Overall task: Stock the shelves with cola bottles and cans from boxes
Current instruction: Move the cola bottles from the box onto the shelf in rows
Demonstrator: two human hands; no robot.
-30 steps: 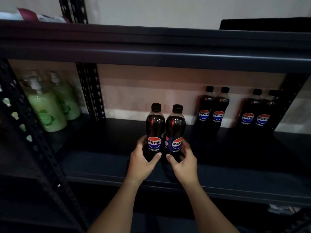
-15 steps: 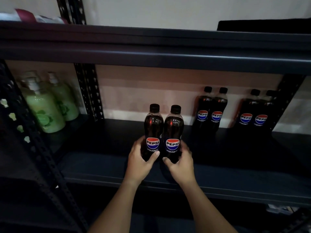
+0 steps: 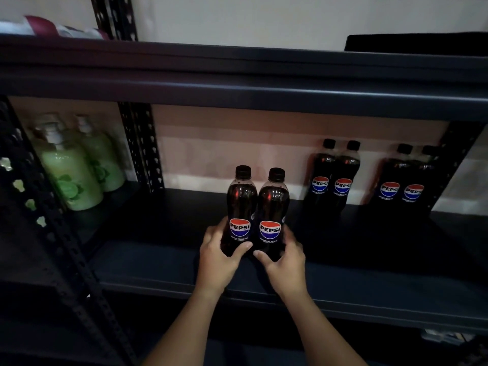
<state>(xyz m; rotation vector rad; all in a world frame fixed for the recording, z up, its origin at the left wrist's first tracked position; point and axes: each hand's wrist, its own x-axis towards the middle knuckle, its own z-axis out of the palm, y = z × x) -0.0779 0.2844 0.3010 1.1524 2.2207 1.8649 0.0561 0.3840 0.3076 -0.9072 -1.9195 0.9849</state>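
Observation:
Two Pepsi cola bottles stand upright side by side on the dark shelf (image 3: 158, 262). My left hand (image 3: 217, 257) grips the base of the left bottle (image 3: 241, 204), thumb across its front. My right hand (image 3: 284, 262) grips the base of the right bottle (image 3: 273, 207) in the same way. Both labels face me. Further back on the right stand a pair of cola bottles (image 3: 334, 178) and a second pair (image 3: 402, 180) near the right post.
Green pump bottles (image 3: 68, 175) stand at the back left, behind a perforated black upright (image 3: 141, 146). The upper shelf board (image 3: 237, 83) hangs low overhead. A front-left post (image 3: 39, 207) slants down. Bare shelf lies between the held bottles and the green ones.
The two bottles have slid slightly back on the shelf with both hands still round them, and the right bottle's label has turned to face me squarely.

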